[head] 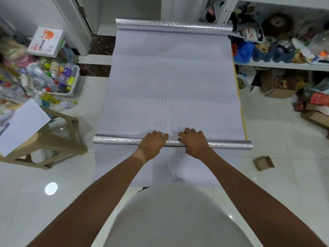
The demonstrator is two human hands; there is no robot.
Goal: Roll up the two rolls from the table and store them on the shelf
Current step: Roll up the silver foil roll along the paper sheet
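Rolls of silver foil-backed sheet lie across a narrow table, both only partly wound. The near roll (117, 140) is a thin, crinkly, shiny tube spanning the table's width close to its near edge, with white backing paper (169, 82), printed with a faint grid and grey numbers, stretched out flat beyond it and a shorter flap hanging toward the person. The far roll (174, 25) is a similar embossed silver tube resting at the table's far edge. Both hands sit side by side on the middle of the near roll: the left hand (153, 141) and right hand (194, 141) have fingers curled over its top, pressing it as if to roll it forward. Judging from this, rolling has barely begun; most of the sheet is unwound, and nothing is stored yet. The shelf (284, 65), white and crowded with clutter, stands off the table's far right corner.
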